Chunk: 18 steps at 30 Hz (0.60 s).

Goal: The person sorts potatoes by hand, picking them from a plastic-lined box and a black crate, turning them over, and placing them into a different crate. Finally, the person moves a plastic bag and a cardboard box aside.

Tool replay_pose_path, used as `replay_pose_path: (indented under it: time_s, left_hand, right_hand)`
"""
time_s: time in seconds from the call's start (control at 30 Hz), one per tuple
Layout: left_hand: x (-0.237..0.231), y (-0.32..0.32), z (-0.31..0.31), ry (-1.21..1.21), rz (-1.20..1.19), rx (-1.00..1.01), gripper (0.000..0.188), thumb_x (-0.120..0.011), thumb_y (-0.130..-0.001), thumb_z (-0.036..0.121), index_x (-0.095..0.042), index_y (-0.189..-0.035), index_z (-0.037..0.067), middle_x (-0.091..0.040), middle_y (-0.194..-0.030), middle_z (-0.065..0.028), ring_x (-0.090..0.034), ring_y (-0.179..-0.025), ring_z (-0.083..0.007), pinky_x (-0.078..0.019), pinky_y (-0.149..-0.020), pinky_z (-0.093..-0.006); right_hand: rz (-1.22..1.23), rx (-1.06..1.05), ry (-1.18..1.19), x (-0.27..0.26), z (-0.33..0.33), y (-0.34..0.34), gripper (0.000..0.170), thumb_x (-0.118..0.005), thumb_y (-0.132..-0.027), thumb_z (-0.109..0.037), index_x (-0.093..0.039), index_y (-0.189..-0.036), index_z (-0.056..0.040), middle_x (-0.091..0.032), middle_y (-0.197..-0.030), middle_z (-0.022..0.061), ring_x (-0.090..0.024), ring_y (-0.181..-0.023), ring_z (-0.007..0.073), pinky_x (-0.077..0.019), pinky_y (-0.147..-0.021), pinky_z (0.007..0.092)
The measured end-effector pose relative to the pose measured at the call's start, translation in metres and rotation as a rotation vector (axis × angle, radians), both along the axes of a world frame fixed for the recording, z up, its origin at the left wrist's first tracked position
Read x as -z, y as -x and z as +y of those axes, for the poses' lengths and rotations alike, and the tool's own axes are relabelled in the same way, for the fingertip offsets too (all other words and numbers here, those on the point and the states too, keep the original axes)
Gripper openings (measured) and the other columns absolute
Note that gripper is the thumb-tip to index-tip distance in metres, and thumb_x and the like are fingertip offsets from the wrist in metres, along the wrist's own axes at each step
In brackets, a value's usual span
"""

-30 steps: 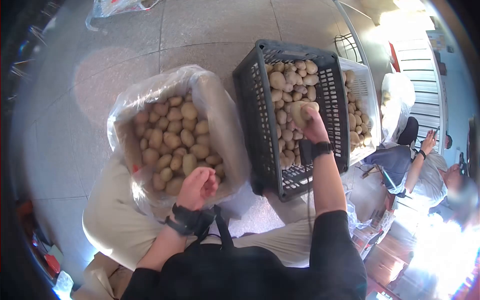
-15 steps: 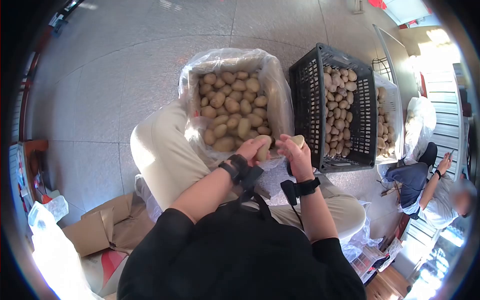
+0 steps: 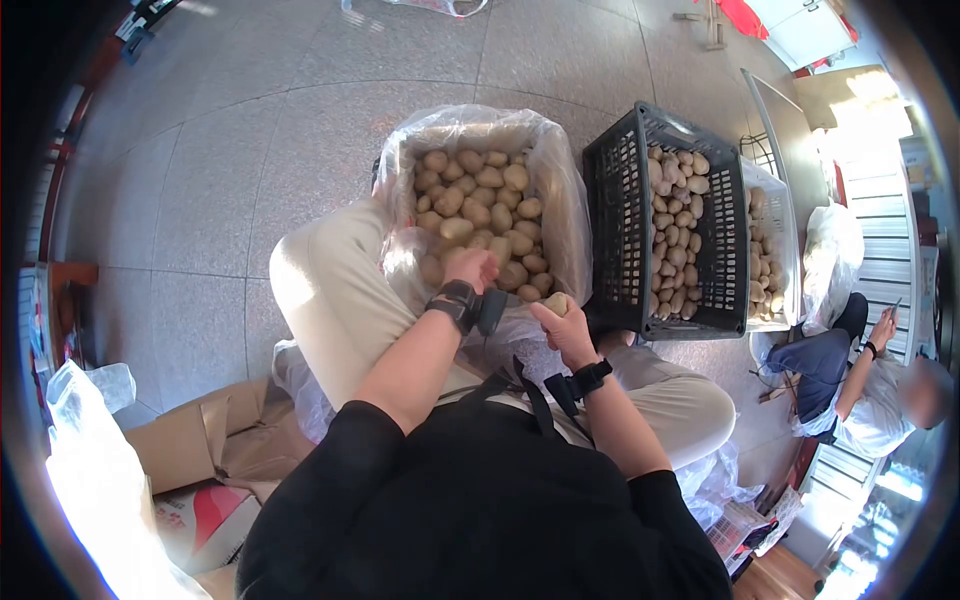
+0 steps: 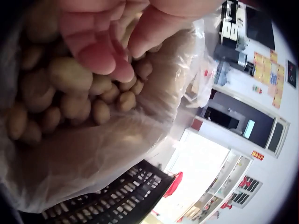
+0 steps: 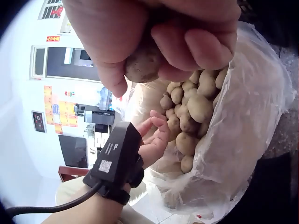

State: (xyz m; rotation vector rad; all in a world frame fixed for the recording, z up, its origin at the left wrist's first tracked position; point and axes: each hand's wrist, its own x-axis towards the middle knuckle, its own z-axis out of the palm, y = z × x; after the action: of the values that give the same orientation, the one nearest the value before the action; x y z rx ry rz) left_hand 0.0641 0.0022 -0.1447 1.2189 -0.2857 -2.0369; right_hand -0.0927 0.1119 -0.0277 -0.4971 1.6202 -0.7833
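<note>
Over the near end of a plastic-lined box (image 3: 562, 190) of potatoes, my left hand (image 3: 470, 268) hangs with loosely bent fingers. In the left wrist view the fingers of that left hand (image 4: 105, 39) are above the potatoes (image 4: 70, 77), with thumb and fingertips apart. My right hand (image 3: 568, 332) grips one potato (image 3: 556, 304) beside the box's near right corner. From the right wrist view, the thumb and curled fingers of the right hand (image 5: 187, 42) enclose that potato (image 5: 142, 66), whose lower end shows.
Right of the box stands a black crate (image 3: 618, 215) with potatoes, and beyond it a white crate (image 3: 785, 235) with more. A person (image 3: 860, 385) sits at the far right. Opened cardboard (image 3: 180, 455) and plastic bags lie at the lower left.
My right hand has come back from the black crate with a potato. My left hand, which held a potato beside it, has moved over the box and let go. The head view has shifted.
</note>
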Motion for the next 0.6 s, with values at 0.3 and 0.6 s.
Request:
replay_pose_path:
  time_s: [0.3, 0.6]
  left_hand:
    - [-0.042, 0.023, 0.025, 0.079, 0.114, 0.695, 0.032, -0.056, -0.083, 0.036, -0.050, -0.096, 0.007, -0.057, -0.087, -0.0046, -0.057, -0.072, -0.0146, -0.0465, -0.048, -0.0262]
    - [-0.016, 0.001, -0.029, -0.007, 0.192, -0.241, 0.015, -0.053, -0.087, 0.019, -0.052, -0.086, 0.003, -0.058, -0.082, -0.0097, -0.058, -0.077, -0.0192, -0.0518, -0.069, -0.0299]
  right_hand:
    - [0.468, -0.183, 0.407, 0.008, 0.006, -0.029, 0.041, -0.063, -0.078, -0.020, -0.043, -0.107, 0.0021, -0.055, -0.069, 0.0084, -0.054, -0.064, 0.0160, -0.0440, -0.063, 0.0280]
    - [0.351, -0.164, 0.329, 0.018, 0.016, -0.012, 0.030, -0.059, -0.080, -0.013, -0.050, -0.105, -0.0002, -0.056, -0.067, 0.0020, -0.051, -0.061, 0.0060, -0.0403, -0.052, 0.0206]
